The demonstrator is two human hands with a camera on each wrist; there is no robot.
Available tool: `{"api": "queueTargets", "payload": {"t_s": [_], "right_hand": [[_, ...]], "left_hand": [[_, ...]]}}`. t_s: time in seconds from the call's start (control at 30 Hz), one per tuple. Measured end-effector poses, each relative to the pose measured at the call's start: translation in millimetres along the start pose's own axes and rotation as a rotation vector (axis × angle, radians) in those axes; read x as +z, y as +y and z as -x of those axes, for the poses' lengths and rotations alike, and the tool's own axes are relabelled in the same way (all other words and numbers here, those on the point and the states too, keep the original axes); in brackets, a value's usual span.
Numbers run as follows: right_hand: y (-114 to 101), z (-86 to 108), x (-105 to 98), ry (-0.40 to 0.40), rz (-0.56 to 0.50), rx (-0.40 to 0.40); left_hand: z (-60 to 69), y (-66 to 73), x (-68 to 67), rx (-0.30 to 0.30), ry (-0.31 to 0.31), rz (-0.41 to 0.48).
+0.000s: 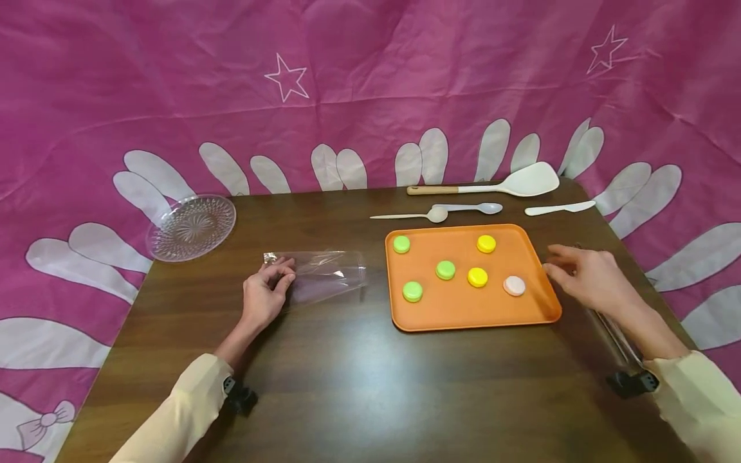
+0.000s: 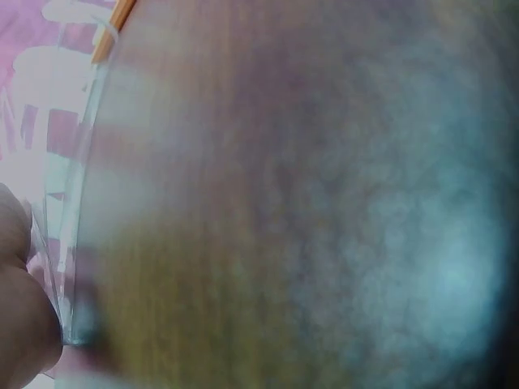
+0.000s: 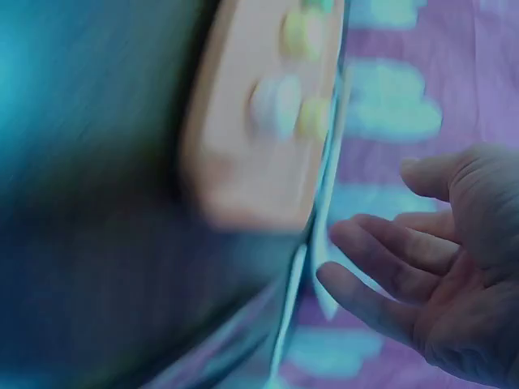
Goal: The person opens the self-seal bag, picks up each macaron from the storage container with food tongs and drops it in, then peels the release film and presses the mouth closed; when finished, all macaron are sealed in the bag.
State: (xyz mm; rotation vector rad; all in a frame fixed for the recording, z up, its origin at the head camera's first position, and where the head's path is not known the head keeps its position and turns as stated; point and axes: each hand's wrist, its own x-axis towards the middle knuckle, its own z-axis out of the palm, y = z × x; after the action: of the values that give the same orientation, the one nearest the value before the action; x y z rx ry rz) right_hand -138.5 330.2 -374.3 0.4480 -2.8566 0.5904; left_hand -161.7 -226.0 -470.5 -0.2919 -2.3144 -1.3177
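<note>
A clear plastic bag or sleeve (image 1: 332, 273) lies left of the orange tray; my left hand (image 1: 266, 296) pinches its left end between thumb and fingers. In the left wrist view the clear plastic (image 2: 77, 186) runs up from my left hand (image 2: 24, 300) at the edge. Beside the right rim of the orange tray (image 1: 475, 315), my right hand (image 1: 596, 283) hovers with relaxed, slightly bent fingers and holds nothing. The right wrist view shows my right hand (image 3: 438, 267) with its fingers apart. Green macarons (image 1: 445, 270), yellow macarons (image 1: 477, 277) and a pale pink one (image 1: 514, 285) sit on the tray.
A clear round plate (image 1: 193, 228) lies at the back left. Behind the tray are a white spatula (image 1: 529, 180), a beige spoon (image 1: 437, 214), a pale spoon (image 1: 489, 208) and a white knife (image 1: 558, 209). Something clear and shiny (image 1: 616, 337) lies beneath my right forearm. A pink curtain (image 1: 370, 83) hangs behind.
</note>
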Motion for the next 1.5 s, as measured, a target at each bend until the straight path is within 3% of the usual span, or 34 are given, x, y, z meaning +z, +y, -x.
{"api": "queueTargets", "payload": {"t_s": [0.07,0.17,0.33,0.57,0.77,0.93,1.3,1.5], "right_hand": [[17,10.5,-3,0.035,0.006,0.048],[37,23.4,-6,0.026,0.015,0.13],[58,40.5,-6,-0.107,0.038,0.257],[83,58.3,-2,-0.26,0.048,0.33],[96,63.3,3,-0.317,0.045,0.298],[99,63.4,7,-0.317,0.047,0.265],[98,66.6,13,-0.208,0.054,0.218],[99,57.1,14,-0.123,0.095,0.111]], "left_hand": [[1.0,-0.6,-3.6,-0.004,0.007,-0.008],[2.8,-1.0,-6.2,-0.009,-0.001,-0.013],[5.5,-1.4,-6.5,-0.01,0.0,-0.014],[5.1,-2.6,-1.7,-0.014,-0.007,-0.012],[0.6,-2.2,4.6,0.004,-0.02,-0.009],[0.0,-1.5,5.9,0.009,-0.032,-0.015],[-1.1,-0.9,4.5,0.016,-0.026,-0.011],[0.9,0.5,-3.7,-0.012,-0.004,-0.029]]}}
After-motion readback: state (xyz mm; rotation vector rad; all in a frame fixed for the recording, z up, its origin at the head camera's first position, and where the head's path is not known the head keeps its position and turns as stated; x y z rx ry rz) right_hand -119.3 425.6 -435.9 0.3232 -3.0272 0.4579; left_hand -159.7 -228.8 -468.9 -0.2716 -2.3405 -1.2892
